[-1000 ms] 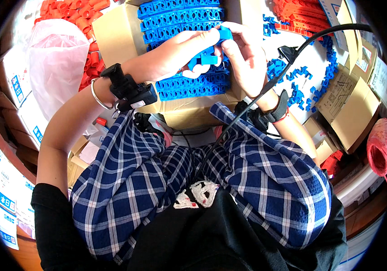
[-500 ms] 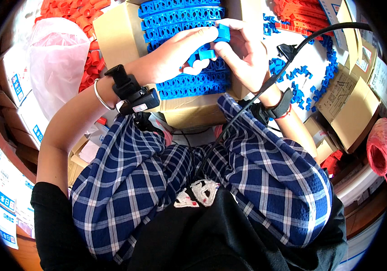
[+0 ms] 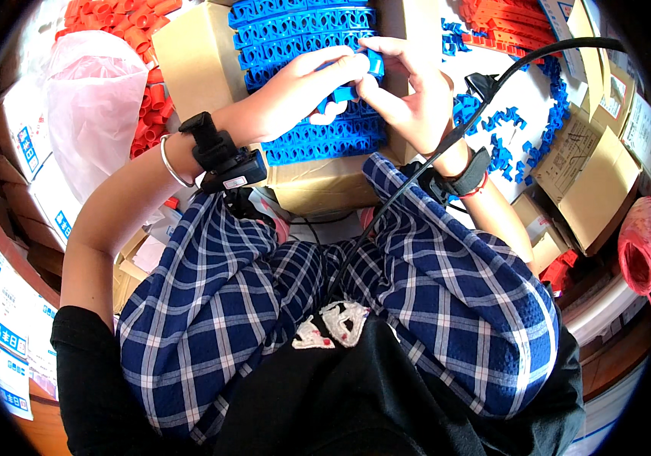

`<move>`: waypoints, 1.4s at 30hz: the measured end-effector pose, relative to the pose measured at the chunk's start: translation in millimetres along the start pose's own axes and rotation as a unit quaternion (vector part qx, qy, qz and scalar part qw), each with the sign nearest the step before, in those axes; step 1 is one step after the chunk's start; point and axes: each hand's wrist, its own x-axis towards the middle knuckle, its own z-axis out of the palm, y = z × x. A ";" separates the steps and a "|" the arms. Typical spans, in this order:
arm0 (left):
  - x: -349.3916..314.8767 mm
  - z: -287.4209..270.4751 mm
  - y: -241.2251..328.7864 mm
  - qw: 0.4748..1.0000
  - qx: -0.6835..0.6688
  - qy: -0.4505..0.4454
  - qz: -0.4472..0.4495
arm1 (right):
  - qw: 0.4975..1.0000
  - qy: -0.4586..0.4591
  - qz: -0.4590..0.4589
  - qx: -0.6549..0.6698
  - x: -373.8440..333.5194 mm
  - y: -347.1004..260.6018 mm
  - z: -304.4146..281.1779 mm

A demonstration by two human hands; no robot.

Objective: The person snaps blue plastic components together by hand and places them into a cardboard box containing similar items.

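Hands, left hand [image 3: 303, 91] and right hand [image 3: 409, 95], meet fingertip to fingertip, pinching a small blue plastic piece [image 3: 348, 91] together.

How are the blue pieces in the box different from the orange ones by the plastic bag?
The blue pieces in the box lie in neat rows; the orange pieces sit in a loose heap. The blue ones lie right under the left hand and right hand; the orange ones lie off to the left. Both are small plastic parts.
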 end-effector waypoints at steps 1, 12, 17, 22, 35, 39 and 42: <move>0.4 -0.3 -0.8 1.000 0.021 -0.004 0.005 | 1.000 0.010 -0.005 -0.011 -0.3 -2.4 1.3; 1.2 4.3 -1.1 0.998 0.053 0.012 0.013 | 0.998 0.023 -0.038 -0.041 2.0 -6.7 1.6; 5.0 7.4 -3.2 0.998 0.052 0.032 0.027 | 0.997 0.016 -0.047 -0.058 4.7 -6.7 -0.6; 5.1 10.2 -1.8 0.998 0.040 0.026 0.033 | 0.997 0.017 -0.051 -0.055 5.7 -3.3 -2.7; 8.1 -2.7 -2.2 0.991 0.132 0.024 0.004 | 0.989 -0.039 -0.063 -0.131 5.9 -3.0 -11.2; 5.8 1.9 2.1 0.975 0.216 0.055 0.011 | 0.994 -0.045 -0.025 -0.091 2.1 0.2 -9.3; 5.9 -0.6 2.1 0.966 0.250 0.047 0.041 | 0.998 -0.042 -0.007 -0.055 0.9 -1.2 -7.5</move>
